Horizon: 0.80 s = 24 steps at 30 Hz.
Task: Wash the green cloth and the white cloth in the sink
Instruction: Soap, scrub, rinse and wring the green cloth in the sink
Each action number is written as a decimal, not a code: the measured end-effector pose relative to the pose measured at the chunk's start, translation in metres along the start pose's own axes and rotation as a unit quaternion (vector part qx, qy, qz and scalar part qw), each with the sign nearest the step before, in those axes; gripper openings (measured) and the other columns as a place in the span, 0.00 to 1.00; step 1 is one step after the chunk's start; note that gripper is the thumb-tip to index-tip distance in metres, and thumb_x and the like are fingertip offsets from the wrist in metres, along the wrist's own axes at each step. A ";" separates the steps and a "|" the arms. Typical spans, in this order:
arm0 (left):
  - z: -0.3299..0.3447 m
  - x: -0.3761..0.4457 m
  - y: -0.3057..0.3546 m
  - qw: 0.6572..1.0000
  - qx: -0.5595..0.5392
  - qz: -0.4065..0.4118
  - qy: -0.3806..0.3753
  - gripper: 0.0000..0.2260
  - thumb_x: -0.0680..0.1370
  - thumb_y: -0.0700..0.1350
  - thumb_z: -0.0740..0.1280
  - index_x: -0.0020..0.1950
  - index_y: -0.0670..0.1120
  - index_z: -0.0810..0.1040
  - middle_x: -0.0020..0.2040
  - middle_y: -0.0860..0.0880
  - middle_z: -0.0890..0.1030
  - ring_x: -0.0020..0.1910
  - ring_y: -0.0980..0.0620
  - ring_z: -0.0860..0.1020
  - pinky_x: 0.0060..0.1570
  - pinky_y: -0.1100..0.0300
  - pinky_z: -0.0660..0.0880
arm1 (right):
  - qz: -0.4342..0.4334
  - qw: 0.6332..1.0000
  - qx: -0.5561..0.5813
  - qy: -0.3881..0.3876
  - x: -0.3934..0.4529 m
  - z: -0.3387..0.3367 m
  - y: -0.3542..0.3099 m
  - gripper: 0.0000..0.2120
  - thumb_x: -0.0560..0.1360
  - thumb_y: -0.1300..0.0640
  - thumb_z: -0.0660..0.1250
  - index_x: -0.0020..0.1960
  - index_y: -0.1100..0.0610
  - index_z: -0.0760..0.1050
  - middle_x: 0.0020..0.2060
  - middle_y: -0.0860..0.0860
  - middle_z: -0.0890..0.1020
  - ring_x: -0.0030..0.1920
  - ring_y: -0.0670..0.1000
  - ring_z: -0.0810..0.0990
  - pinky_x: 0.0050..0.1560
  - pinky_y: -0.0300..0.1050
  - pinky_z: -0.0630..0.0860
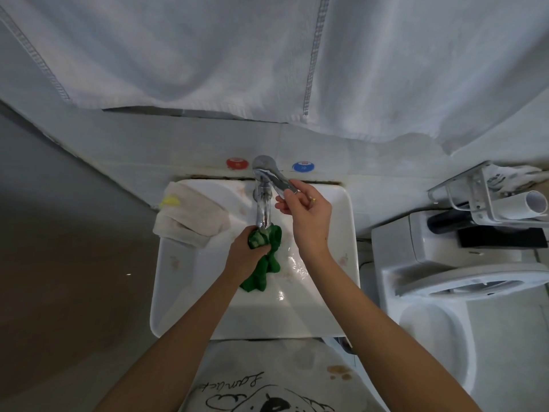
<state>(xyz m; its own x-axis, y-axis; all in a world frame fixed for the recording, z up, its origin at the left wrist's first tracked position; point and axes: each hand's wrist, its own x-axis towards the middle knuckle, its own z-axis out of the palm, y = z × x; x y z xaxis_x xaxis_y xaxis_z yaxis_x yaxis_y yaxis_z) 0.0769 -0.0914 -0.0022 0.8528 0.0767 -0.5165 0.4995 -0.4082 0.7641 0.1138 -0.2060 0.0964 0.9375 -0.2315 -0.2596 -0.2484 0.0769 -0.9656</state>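
Left hand (248, 251) grips bunched green cloth (264, 263) under tap (263, 209) spout; right hand (306, 215) pinches tap lever. White cloth (190, 218) left of tap. Cloth looks soft, soggy: hold bunched.

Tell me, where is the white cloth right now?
In the head view, the white cloth lies folded on the sink's back left corner, left of the faucet, untouched by either hand.

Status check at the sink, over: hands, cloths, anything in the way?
Left hand grips green cloth under the spout. Right hand pinches tap lever. White cloth waits on the sink rim, left. Nothing blocking.
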 end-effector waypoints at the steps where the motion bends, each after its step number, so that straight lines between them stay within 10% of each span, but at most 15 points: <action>1: 0.000 0.000 0.001 1.000 -0.005 0.000 0.001 0.17 0.74 0.42 0.69 0.62 0.46 0.72 0.52 0.52 0.77 0.52 0.53 0.74 0.59 0.58 0.70 | -0.001 1.000 0.004 -0.003 0.001 0.000 0.001 0.10 0.77 0.65 0.66 0.58 0.61 0.77 0.38 0.53 0.83 0.36 0.45 0.83 0.44 0.41 0.81; 14: -0.005 -0.019 -0.009 0.998 -0.069 0.012 -0.003 0.16 0.73 0.38 0.70 0.57 0.51 0.73 0.49 0.54 0.77 0.50 0.54 0.75 0.53 0.62 0.69 | -0.047 0.975 -0.192 0.098 0.001 -0.047 0.084 0.22 0.73 0.51 0.72 0.64 0.54 0.71 0.50 0.48 0.77 0.47 0.48 0.77 0.45 0.42 0.78; 24: -0.005 -0.027 -0.018 0.997 -0.073 0.017 -0.006 0.17 0.72 0.37 0.72 0.57 0.51 0.73 0.51 0.52 0.78 0.52 0.53 0.76 0.51 0.64 0.71 | 0.026 0.962 -0.266 0.048 0.050 -0.065 0.130 0.35 0.73 0.50 0.73 0.74 0.52 0.61 0.70 0.51 0.70 0.70 0.52 0.68 0.70 0.48 0.64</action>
<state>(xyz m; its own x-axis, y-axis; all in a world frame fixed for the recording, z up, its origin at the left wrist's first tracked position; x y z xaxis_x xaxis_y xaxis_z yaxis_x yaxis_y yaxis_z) 0.0453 -0.0814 0.0001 0.8685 0.0544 -0.4928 0.4875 -0.2744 0.8289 0.1125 -0.2701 -0.0429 0.8997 -0.3318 -0.2838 -0.4084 -0.4101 -0.8155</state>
